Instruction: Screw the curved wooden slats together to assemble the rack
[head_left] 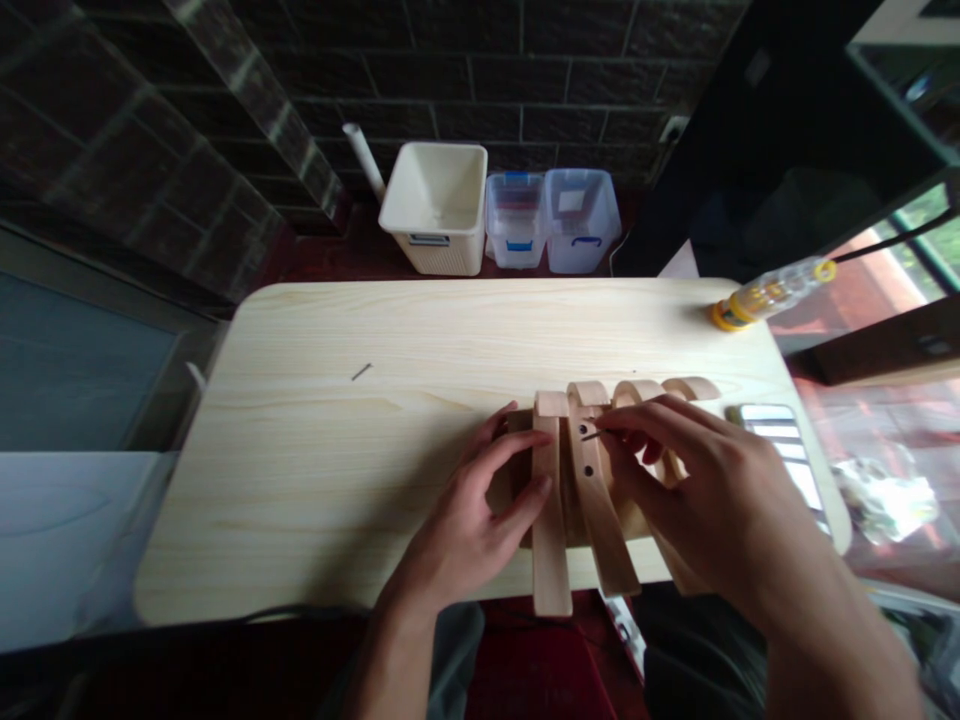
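Side by side on the near right of the table lie several pale wooden strips with curled ends, set across a wooden board (521,470). My left hand (469,515) grips the leftmost strip (551,510), its thumb and forefinger on the strip and other fingers by the board's left edge. Two dark round holes show in the second strip (600,530). Just over the upper hole, my right hand (697,465) pinches a thin screw-like metal pin (595,435), its tip pointing left. My right hand partly hides the strips farther right.
A small dark metal piece (361,371) lies on the light wooden table (300,470). A phone (787,455) rests at the right edge. A clear bottle with yellow ends (772,293) is at the back right corner. Bins (442,250) stand beyond the table.
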